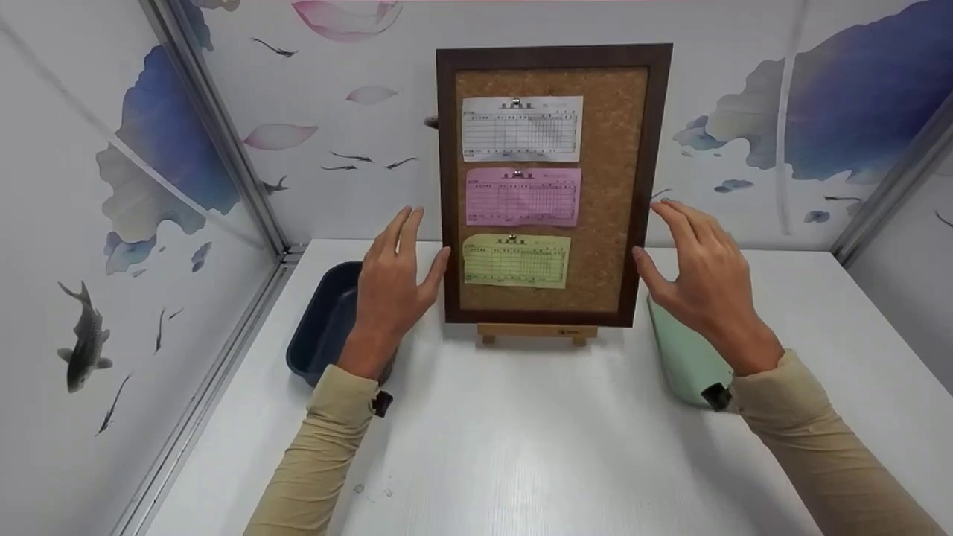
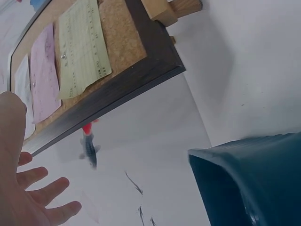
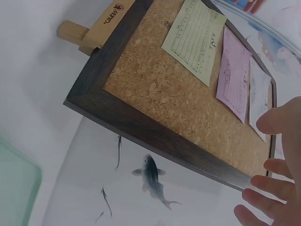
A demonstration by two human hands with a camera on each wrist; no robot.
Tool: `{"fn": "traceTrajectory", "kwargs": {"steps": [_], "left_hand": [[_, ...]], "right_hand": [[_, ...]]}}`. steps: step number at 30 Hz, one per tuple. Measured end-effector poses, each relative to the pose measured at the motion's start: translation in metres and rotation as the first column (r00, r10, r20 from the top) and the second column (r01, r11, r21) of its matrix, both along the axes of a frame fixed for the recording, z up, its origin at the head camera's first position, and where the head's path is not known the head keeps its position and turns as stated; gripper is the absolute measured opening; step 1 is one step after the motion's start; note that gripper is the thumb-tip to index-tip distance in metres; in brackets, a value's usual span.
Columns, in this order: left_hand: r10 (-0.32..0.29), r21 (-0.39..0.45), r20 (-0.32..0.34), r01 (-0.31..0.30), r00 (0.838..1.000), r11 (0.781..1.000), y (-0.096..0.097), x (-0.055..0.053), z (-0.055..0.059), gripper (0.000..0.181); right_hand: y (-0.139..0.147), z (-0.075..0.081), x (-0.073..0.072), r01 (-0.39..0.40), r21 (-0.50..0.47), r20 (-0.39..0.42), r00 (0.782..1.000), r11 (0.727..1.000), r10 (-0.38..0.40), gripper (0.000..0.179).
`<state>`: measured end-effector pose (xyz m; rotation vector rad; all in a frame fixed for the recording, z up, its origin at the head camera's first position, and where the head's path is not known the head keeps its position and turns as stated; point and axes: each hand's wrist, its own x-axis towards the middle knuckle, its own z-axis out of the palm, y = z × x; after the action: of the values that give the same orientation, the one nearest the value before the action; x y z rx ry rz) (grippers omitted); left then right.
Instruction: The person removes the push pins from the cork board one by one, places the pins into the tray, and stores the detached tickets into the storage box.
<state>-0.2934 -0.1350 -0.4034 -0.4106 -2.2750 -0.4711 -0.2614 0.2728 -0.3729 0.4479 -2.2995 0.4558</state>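
A framed cork board (image 1: 607,186) stands upright on a small wooden easel (image 1: 536,330). Pinned down its left side are a white form (image 1: 521,134), a pink form (image 1: 523,201) and a yellow-green form (image 1: 516,264), each under a small pin at its top. My left hand (image 1: 394,275) is beside the frame's left edge, fingers straight and spread, thumb tip right at the dark wood. On the opposite side, my right hand (image 1: 703,275) mirrors it, thumb at the right edge and fingers extended upward. Both palms face the board, and neither hand grips anything.
A dark blue bin (image 1: 320,320) stands on the white table (image 1: 506,447) at left, partly behind the left hand. At right lies a pale green container (image 1: 681,357), partly covered by the right forearm. Printed wall panels (image 1: 357,193) enclose the table's back and sides.
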Motion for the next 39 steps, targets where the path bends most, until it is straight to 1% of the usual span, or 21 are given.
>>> {"fn": "traceTrajectory", "kwargs": {"steps": [4,7,11,14,20,26,33,39], "left_hand": [[-0.011,0.031,0.005,0.010,1.000,0.999,0.003,-0.003,0.008,0.067],[-0.032,0.055,0.004,0.032,0.999,0.998,0.007,-0.006,0.013,0.065],[-0.061,0.102,0.005,0.060,0.998,0.993,0.012,-0.014,0.017,0.062],[-0.084,0.154,0.021,0.080,0.996,0.985,0.017,-0.020,0.020,0.060],[-0.124,0.234,0.068,0.105,0.990,0.967,0.031,-0.030,0.025,0.060],[-0.160,0.281,0.056,0.138,0.986,0.950,0.042,-0.041,0.034,0.059],[-0.161,0.313,0.058,0.135,0.985,0.940,0.050,-0.055,0.045,0.058],[-0.182,0.348,0.081,0.143,0.980,0.926,0.053,-0.065,0.051,0.058]], "right_hand": [[-0.009,0.012,-0.007,-0.025,0.007,-0.042,0.999,1.000,0.025,0.058],[-0.014,0.019,-0.012,-0.037,0.017,-0.065,0.997,0.999,0.038,0.054],[-0.021,0.028,-0.021,-0.040,0.022,-0.083,0.996,0.999,0.042,0.049],[-0.026,0.034,-0.029,-0.042,0.010,-0.089,0.995,0.999,0.043,0.047],[-0.036,0.043,-0.040,-0.058,-0.024,-0.094,0.994,0.998,0.055,0.045],[-0.047,0.050,-0.051,-0.075,-0.032,-0.090,0.993,0.997,0.072,0.042],[-0.058,0.059,-0.061,-0.073,-0.007,-0.087,0.994,0.997,0.072,0.039],[-0.071,0.068,-0.070,-0.074,-0.019,-0.075,0.995,0.997,0.073,0.033]]}}
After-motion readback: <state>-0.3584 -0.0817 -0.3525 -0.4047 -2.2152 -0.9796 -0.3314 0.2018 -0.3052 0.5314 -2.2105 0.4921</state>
